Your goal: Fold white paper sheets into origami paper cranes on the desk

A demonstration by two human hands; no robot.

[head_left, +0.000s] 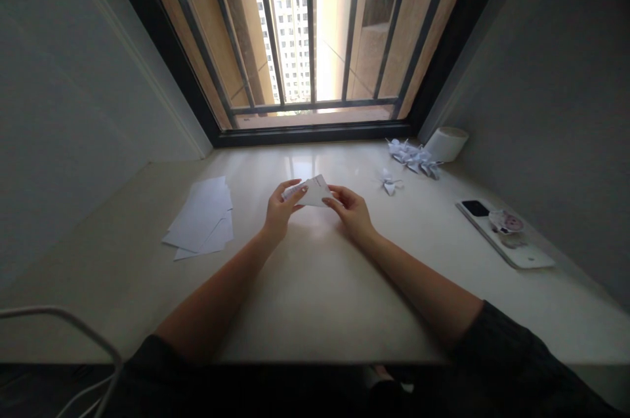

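Between my two hands is a small folded piece of white paper [315, 191], raised over the pale sill, with faint printed marks on it. My left hand [281, 209] grips its left side, the thumb lying across the front. At the right edge, my right hand [352, 209] pinches the paper between thumb and fingers. Flat white paper sheets [201, 214] lie overlapping to the left of my left hand. Beyond my right hand rests a single folded paper shape [389, 183], with a heap of similar folded papers [411, 157] behind it.
A white cup-like container [447, 144] stands or leans by the right wall behind the heap. On the right lies a white phone [509, 237] with a round grip on its back. A barred window [315, 132] closes the far side. A pale cable [73, 319] loops at lower left.
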